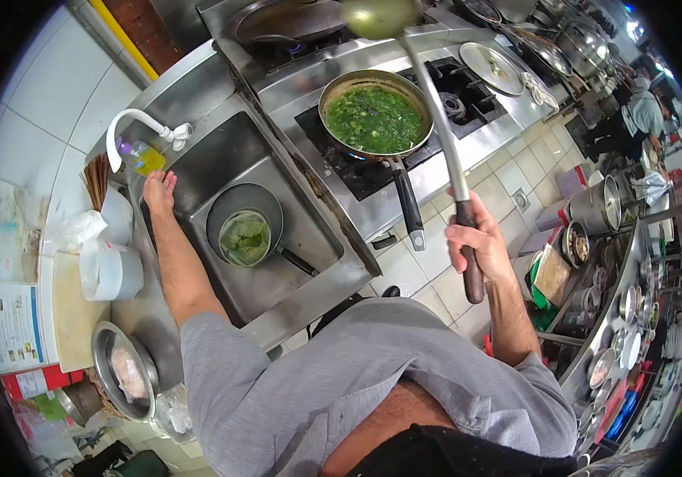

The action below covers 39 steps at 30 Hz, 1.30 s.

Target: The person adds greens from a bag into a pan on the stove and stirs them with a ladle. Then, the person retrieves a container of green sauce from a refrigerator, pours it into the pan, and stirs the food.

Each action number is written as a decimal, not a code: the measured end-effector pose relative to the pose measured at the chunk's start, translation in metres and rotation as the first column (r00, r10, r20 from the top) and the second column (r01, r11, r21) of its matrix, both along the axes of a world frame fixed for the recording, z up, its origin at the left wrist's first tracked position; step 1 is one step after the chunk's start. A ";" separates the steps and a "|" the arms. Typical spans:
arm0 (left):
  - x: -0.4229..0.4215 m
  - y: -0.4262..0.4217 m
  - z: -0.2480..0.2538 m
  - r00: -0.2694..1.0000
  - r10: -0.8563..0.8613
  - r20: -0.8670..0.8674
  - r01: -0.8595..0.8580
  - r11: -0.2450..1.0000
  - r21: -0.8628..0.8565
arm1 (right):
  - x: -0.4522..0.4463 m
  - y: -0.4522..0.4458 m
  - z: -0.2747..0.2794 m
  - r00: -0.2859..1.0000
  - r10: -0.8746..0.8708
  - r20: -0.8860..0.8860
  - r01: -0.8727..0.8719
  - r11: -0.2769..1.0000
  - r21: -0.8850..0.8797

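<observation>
My right hand (480,242) is wrapped round the dark handle of a long ladle (435,111). The ladle's bowl, coated green, is raised at the top edge of the view, beyond the frying pan (327,94). Chopped green food in liquid (377,119) fills that pan, which sits on a burner with its black handle towards me. My left hand (160,191) reaches over the sink's left rim, fingers stretched out, close to a bottle of yellow-green liquid (147,159); whether they touch is unclear. Below it in the sink (309,219) stands a dark saucepan (273,208) holding greenish liquid.
A white tap (130,115) curves over the sink's back left corner. A metal bowl (105,362) and a white container (110,270) stand on the left counter. A round lid (490,67) lies right of the burners. Another person (639,111) stands far right, near crowded shelves.
</observation>
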<state>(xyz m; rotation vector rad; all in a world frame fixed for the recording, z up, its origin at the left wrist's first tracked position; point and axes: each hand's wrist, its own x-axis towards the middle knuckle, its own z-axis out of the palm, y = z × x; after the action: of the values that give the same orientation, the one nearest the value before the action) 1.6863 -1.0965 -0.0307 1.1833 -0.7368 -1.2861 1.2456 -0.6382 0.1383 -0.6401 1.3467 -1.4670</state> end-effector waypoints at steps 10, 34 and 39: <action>0.020 -0.032 0.019 0.992 0.107 -0.061 -0.110 0.993 -0.052 | 0.091 -0.096 0.021 0.831 0.520 0.197 -0.546 0.830 0.115; 0.024 0.147 0.034 0.965 0.258 -0.046 -0.262 0.938 -0.227 | 0.169 -0.160 -0.030 0.478 0.568 0.670 -0.770 0.638 0.009; 0.028 0.176 0.014 0.961 0.271 -0.053 -0.276 0.944 -0.179 | 0.178 -0.170 -0.037 0.474 0.546 0.691 -0.763 0.646 0.012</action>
<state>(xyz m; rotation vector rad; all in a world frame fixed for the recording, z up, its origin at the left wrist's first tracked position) 1.7143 -0.9203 -0.0167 1.0724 -0.6323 -0.9793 1.4238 -0.8086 0.1009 -0.3225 0.6174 -0.6557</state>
